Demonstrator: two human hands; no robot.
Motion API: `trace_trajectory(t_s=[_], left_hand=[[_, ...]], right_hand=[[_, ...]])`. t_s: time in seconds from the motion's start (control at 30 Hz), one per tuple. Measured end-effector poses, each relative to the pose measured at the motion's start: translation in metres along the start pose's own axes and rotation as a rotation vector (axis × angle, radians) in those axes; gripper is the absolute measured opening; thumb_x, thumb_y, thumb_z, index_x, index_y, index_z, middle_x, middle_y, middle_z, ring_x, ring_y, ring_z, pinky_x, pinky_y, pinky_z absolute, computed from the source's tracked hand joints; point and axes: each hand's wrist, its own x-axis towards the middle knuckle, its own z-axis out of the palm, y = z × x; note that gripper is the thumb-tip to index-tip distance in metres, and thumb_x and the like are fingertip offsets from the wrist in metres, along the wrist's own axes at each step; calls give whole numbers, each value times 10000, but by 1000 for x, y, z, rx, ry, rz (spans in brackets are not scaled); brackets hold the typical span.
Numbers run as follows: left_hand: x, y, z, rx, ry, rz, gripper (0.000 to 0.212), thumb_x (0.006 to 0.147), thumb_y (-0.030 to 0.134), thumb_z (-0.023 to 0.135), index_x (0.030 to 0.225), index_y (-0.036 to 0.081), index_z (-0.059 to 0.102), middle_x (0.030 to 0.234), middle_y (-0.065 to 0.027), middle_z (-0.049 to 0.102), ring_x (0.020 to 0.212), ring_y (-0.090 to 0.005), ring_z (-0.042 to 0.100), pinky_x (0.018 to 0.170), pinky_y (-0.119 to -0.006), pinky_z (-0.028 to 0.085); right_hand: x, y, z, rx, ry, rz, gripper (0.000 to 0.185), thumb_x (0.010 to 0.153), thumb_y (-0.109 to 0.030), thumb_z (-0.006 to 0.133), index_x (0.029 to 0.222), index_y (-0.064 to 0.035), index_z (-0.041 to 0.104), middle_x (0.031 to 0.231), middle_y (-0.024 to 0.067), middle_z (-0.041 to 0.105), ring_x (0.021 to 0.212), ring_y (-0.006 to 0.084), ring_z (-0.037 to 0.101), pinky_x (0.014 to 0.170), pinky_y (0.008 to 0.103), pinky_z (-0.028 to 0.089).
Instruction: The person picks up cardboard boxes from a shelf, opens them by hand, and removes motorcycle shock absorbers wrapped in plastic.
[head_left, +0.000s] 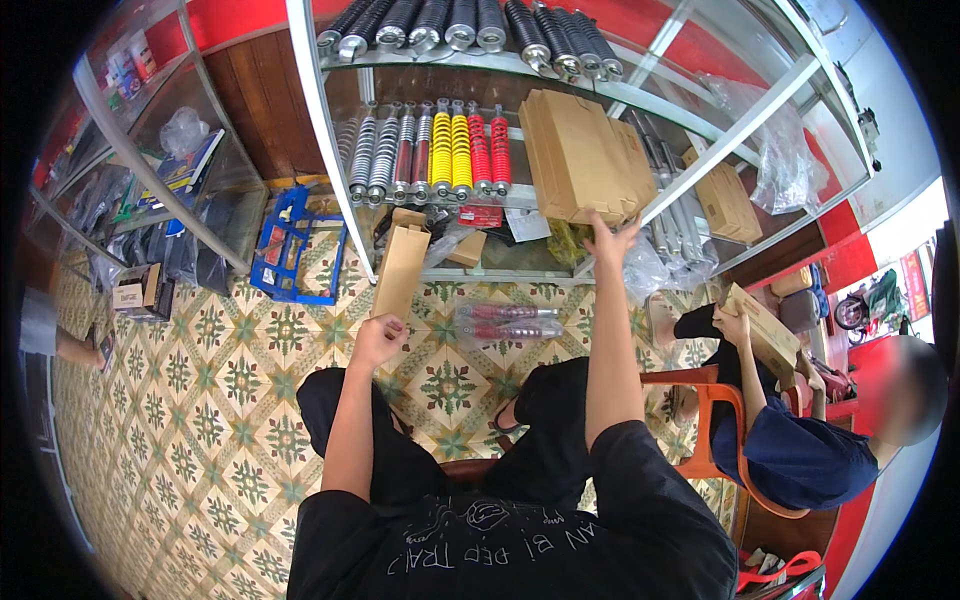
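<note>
My left hand (381, 339) is closed around the lower end of a long, narrow cardboard box (403, 266), whose top flap stands up. With its fingers spread, my right hand (611, 238) touches the near end of a stack of cardboard boxes (574, 157) on the glass shelf; whether it grips one I cannot tell. Two red shock absorbers in clear plastic (508, 322) lie side by side on the tiled floor between my arms. Silver, yellow and red coil shock absorbers (451, 150) line the shelf to the left of the stack.
Black shock absorbers (442, 26) fill the upper shelf. A blue metal frame (298, 251) stands on the floor at left, near a small open box (142, 292). At right, another person sits on an orange chair (709, 420) holding a cardboard box (761, 330). Another person's arm shows far left.
</note>
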Motion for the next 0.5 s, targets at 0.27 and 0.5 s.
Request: trace_trajectory(t_s=[0.27,0.5], left_hand=[[-3,-2,15,61,-91,-81,245,769,198,774,912,7,715,824,-146,732,730,-262,733,696,-372,575],[8,1,19,-292,-211,-212,350,840,292,780,1043,17,706,960,-96,743,856,-195,717,775,-331,565]], right_hand=[[49,23,17,633,-145,364,767,799,-119,792,1379,-199,295,1411,132,450,1142,363,594,886,538,563],[28,36,16,683,-106,307,828,778,-89,794,1382,-229,245,1379,131,467,1134,360,602,800,525,584]])
